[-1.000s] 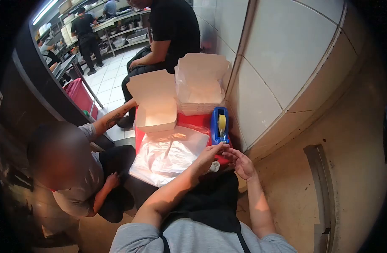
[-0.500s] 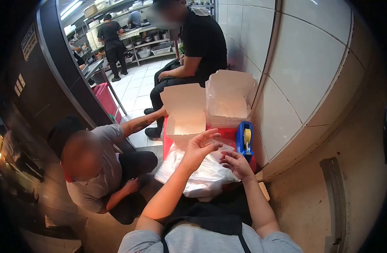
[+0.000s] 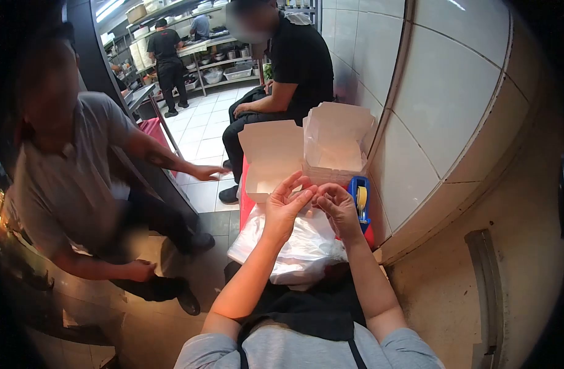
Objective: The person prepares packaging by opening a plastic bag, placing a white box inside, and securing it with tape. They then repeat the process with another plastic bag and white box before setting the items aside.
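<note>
My left hand point(image 3: 287, 206) is raised above the plastic bags, with thumb and fingers brought together in a pinch. Fingertip to fingertip with it is my right hand point(image 3: 337, 208), also pinched. Whatever they may hold between them is too small or too clear to make out. Behind my left hand stands an open white cardboard box point(image 3: 271, 147), its inside partly hidden by my fingers. Just right of my right hand is a blue tape dispenser point(image 3: 360, 212) with a yellowish roll. White plastic bags point(image 3: 297, 252) lie below both hands.
Another open box point(image 3: 338, 132), lined with clear plastic, sits on a stack at the back right. A red surface point(image 3: 247, 209) is under these things. A co-worker point(image 3: 91, 160) stands at the left; another person point(image 3: 294, 67) sits behind the boxes. A tiled wall point(image 3: 441, 92) closes the right.
My hands have come together, the right one moving up and left to meet the left. The crouching co-worker has risen, let go of the open box and moved left.
</note>
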`<state>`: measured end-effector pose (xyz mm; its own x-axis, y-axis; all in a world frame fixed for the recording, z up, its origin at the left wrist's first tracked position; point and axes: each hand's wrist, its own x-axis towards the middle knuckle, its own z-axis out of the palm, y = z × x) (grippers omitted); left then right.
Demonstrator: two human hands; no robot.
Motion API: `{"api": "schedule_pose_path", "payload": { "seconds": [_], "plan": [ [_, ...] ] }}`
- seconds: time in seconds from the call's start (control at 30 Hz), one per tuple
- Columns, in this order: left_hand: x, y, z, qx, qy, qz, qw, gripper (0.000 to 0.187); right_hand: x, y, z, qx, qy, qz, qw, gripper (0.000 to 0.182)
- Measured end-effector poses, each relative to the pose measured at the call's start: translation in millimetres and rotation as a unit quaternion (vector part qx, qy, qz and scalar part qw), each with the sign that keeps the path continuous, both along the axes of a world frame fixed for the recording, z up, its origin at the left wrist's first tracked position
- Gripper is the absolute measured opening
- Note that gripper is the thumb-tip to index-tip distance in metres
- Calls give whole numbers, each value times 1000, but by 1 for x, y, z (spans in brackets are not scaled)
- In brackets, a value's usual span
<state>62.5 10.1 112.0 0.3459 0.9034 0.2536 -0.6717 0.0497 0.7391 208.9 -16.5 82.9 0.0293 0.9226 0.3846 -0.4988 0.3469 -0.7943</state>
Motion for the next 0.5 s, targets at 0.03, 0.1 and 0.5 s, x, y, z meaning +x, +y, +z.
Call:
{"api": "schedule_pose_path", "payload": {
  "seconds": [0.03,0.1,0.5],
  "plan": [
    [1,-2,-1,6,-3,4,1000,47,-1,0,3,-6,8,-11,1000,15],
    [4,-5,0,20,-8,13,1000,45,-4,2,9,-16,23,-31,999,17],
    [-2,-14,7,19,-107,1,994,42,-2,0,24,-76,188,135,970,25]
  ]
}}
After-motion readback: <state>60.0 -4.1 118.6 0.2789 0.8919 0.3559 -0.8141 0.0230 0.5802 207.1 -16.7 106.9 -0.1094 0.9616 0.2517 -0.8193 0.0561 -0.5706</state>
